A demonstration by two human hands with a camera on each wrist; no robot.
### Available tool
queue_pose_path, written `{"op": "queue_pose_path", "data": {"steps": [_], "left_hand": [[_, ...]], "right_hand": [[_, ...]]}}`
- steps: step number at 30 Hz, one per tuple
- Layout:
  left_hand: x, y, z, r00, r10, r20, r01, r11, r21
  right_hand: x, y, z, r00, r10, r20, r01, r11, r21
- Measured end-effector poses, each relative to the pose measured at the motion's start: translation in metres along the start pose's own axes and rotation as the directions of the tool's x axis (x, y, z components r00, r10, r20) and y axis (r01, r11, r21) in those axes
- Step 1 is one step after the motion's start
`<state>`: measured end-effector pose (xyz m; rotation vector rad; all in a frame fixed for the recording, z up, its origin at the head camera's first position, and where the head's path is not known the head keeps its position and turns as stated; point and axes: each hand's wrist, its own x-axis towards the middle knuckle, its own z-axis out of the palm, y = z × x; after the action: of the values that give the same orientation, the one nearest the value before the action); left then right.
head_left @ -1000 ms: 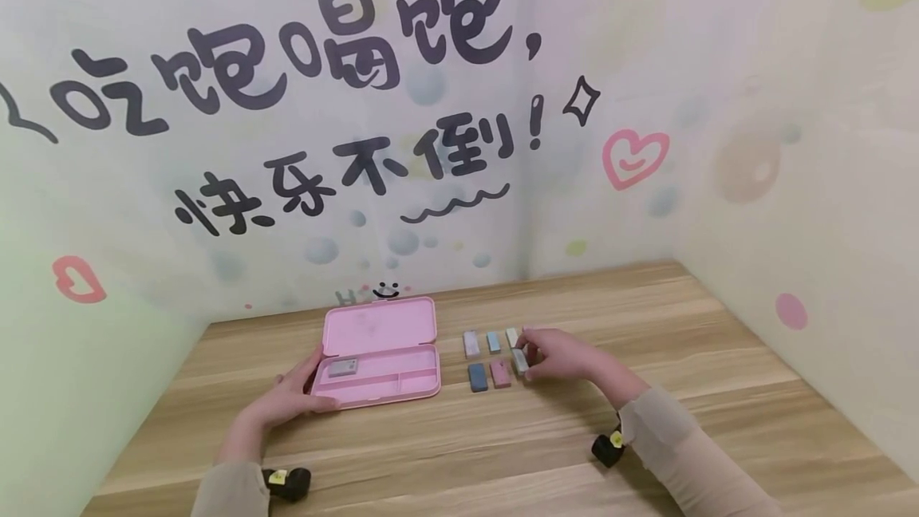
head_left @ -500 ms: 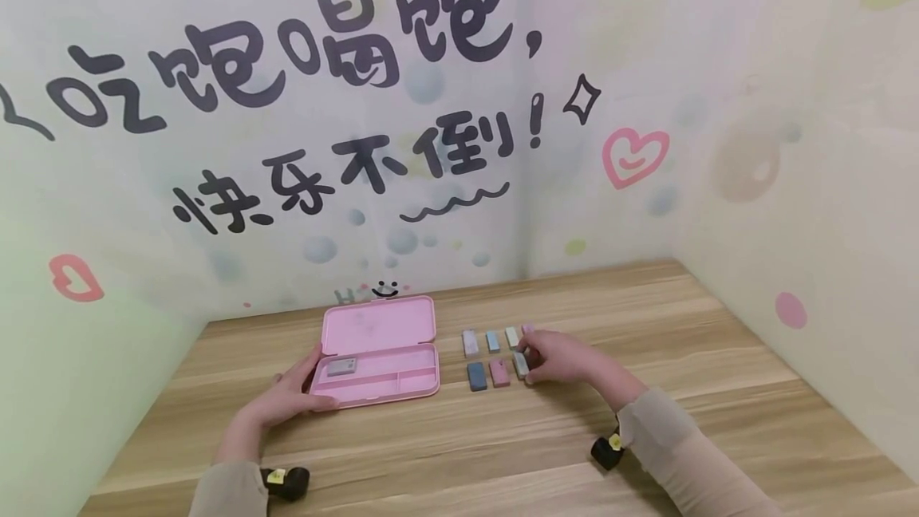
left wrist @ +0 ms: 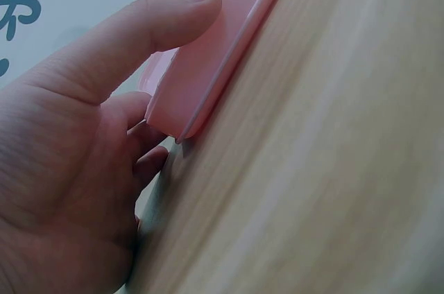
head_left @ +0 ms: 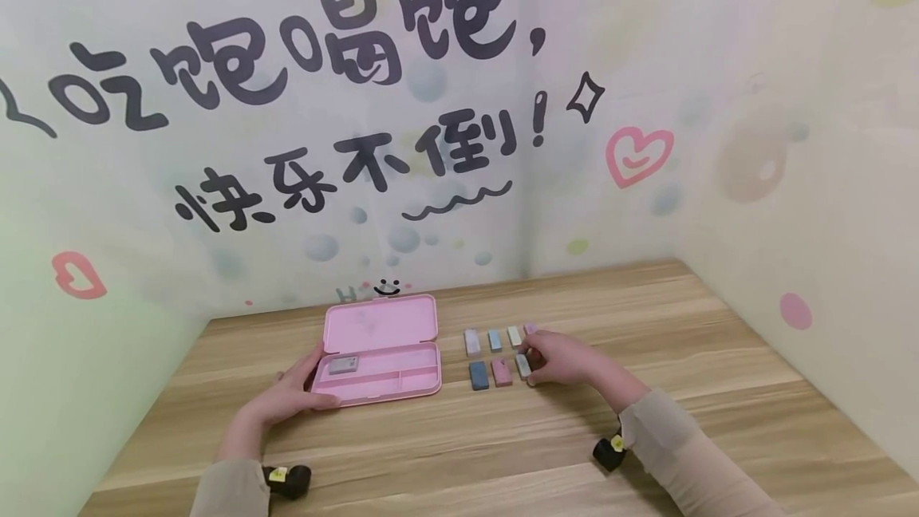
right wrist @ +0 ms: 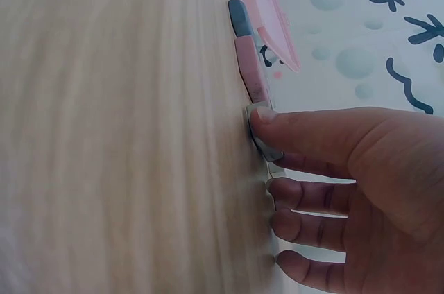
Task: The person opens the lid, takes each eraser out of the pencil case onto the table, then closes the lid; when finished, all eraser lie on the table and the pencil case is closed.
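My left hand (head_left: 290,397) grips the left end of an open pink pencil case (head_left: 412,401), thumb over the front edge; in the left wrist view the thumb lies on the case (left wrist: 201,86). A grey eraser (head_left: 343,365) lies in the case's back compartment. My right hand (head_left: 567,359) pinches a small grey-green eraser (head_left: 523,368) at the right end of the front row. In the right wrist view the thumb presses this eraser (right wrist: 269,147), while the index fingertip is mostly hidden. Left of it lie a pink eraser (head_left: 501,372) and a dark blue one (head_left: 479,376).
Behind the front row stand a lilac eraser (head_left: 471,341), a light blue one (head_left: 494,341), a cream one (head_left: 514,336) and a purple one (head_left: 530,329), partly covered by my right hand. The wooden table (head_left: 431,453) meets printed walls at the back and sides.
My right hand has shifted slightly right with the grey-green eraser, widening its gap from the pink one. More of the purple eraser shows. My left hand stays on the pencil case.
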<state>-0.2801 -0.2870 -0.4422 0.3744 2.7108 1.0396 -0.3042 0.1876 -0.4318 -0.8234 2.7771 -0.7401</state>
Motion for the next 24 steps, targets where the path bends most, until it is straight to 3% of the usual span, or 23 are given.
{"op": "queue_pose_path", "data": {"steps": [8,15,24], "left_hand": [[0.0,0.0,0.0,1.0,-0.006,0.001,0.006,1.0,-0.003],[-0.001,0.003,-0.001,1.0,-0.003,0.001,0.003,1.0,-0.005],[-0.004,0.003,-0.002,1.0,-0.015,0.001,0.015,1.0,0.0]], "right_hand": [[-0.003,-0.001,-0.003,1.0,-0.002,0.007,0.002,1.0,0.002],[-0.002,-0.013,-0.017,0.998,-0.053,0.028,0.053,0.998,0.015],[0.037,-0.053,-0.027,0.99,-0.053,0.131,0.063,0.995,-0.074]]}}
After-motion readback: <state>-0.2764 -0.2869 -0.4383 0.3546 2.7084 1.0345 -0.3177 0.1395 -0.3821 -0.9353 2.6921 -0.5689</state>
